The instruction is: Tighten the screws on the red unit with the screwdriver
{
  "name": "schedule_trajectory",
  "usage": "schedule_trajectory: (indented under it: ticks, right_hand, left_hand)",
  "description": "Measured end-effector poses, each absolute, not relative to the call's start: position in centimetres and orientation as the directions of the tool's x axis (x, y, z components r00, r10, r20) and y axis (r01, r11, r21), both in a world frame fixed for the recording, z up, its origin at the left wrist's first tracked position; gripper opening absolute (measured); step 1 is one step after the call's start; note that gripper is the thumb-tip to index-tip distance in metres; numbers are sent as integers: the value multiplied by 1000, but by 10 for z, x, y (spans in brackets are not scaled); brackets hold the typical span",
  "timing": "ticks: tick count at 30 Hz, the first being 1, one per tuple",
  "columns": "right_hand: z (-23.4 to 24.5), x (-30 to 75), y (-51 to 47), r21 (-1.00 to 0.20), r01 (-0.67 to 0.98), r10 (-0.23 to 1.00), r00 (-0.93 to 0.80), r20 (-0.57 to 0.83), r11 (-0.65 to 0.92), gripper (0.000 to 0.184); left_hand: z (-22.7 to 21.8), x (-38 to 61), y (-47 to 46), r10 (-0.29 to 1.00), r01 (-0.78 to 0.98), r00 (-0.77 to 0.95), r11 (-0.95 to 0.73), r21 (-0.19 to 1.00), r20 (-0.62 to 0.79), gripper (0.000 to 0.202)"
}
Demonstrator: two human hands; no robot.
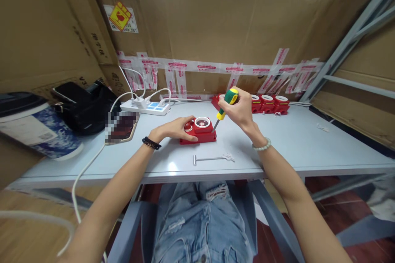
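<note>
Glossy plastic housing [205,137], metal screwdriver shaft [216,125], smooth glossy tabletop [286,144], matt cardboard [200,20], denim jeans [191,222]

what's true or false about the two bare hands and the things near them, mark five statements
1. The right hand holds a green-and-yellow-handled screwdriver. True.
2. The left hand grips a red block-shaped device. True.
3. The screwdriver's metal shaft points upward. False: it points down toward the device's right end.
4. A silver T-shaped metal tool lies on the pale flat table. True.
5. The left hand holds that tool. False: neither hand touches it.
</note>
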State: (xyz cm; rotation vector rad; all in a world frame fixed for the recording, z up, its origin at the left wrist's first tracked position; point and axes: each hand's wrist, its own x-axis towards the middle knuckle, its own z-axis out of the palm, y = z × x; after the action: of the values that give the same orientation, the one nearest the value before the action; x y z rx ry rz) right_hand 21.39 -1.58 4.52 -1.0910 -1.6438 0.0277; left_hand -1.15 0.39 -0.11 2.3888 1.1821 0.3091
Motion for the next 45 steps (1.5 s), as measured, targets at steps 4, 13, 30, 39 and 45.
schedule_trajectory:
  ticks: [4,13,30,39,45]
  right_hand:
    - [46,210,-17,-500,648,627,44,777,574,31]
    - [45,206,-17,-472,725,600,101,794,502,32]
    - [49,201,-23,-415,759,633,5,774,501,24]
    - [45,179,-28,-276,899,603,17,798,339,24]
    - [43,183,-27,-336,864,618,37,785,376,27]
  left_hand:
    - [-2,-11,4,795,695,607,-529,487,-2,75]
    - [-1,-12,4,793,698,609,-531,481,-8,71]
    - [-4,-13,7,799,698,602,-521,492,-7,74]
    - [-7,-13,9,783,686,621,-552,475,13,62]
    - [-6,-12,7,786,678,618,-538,501,9,64]
